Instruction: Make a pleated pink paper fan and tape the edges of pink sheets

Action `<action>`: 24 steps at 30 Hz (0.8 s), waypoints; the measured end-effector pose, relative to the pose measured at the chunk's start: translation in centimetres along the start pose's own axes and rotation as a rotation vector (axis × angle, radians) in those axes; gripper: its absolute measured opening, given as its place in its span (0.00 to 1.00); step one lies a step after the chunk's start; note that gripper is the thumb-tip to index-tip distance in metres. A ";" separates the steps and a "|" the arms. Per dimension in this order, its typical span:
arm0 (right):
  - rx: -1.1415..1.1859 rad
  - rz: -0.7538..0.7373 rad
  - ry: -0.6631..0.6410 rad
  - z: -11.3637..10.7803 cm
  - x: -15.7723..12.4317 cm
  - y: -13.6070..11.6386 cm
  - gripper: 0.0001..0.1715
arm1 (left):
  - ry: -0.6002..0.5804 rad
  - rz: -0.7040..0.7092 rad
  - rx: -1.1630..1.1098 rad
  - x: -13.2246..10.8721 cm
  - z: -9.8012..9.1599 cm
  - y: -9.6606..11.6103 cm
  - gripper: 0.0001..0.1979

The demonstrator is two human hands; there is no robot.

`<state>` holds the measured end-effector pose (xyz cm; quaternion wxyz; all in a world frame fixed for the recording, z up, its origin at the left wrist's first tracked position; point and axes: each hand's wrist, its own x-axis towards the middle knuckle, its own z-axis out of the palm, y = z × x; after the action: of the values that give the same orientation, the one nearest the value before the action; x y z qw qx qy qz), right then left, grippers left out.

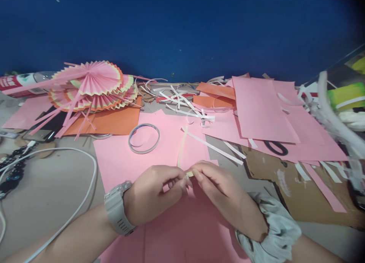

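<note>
My left hand [155, 194] and my right hand [221, 192] meet over a pink paper sheet [137, 160] at the table's front. Both pinch the near end of a narrow pale yellow paper strip [181, 150], which runs away from me across the sheet. Fingers of both hands are closed on it. A grey watch sits on my left wrist and a grey scrunchie on my right. A ring of tape [144, 138] lies on the pink sheet just beyond my left hand.
Pleated pink-and-orange paper fans [94, 86] are stacked at back left on orange paper. White paper strips [182, 101] litter the back centre. Pink sheets [262, 110] cover black scissors [276, 147] at right. A white cable [85, 160] loops at left. Brown cardboard [296, 187] lies at right.
</note>
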<state>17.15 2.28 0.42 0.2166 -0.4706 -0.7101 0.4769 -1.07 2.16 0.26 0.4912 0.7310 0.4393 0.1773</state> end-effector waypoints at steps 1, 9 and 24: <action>0.013 -0.003 0.002 0.0 0.0 0.0 0.17 | -0.001 -0.001 0.003 0.0 0.0 0.0 0.12; 0.017 0.012 0.014 0.3 0.0 0.1 0.14 | -0.007 -0.012 0.000 0.0 -0.1 0.0 0.12; 0.416 -0.012 0.417 -0.1 0.6 1.3 0.12 | 0.182 0.141 -1.079 -0.5 -2.4 0.0 0.13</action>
<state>17.52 3.00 -0.82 0.4522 -0.4998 -0.5400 0.5041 -3.01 3.15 1.42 0.7430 0.3849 0.2769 0.4724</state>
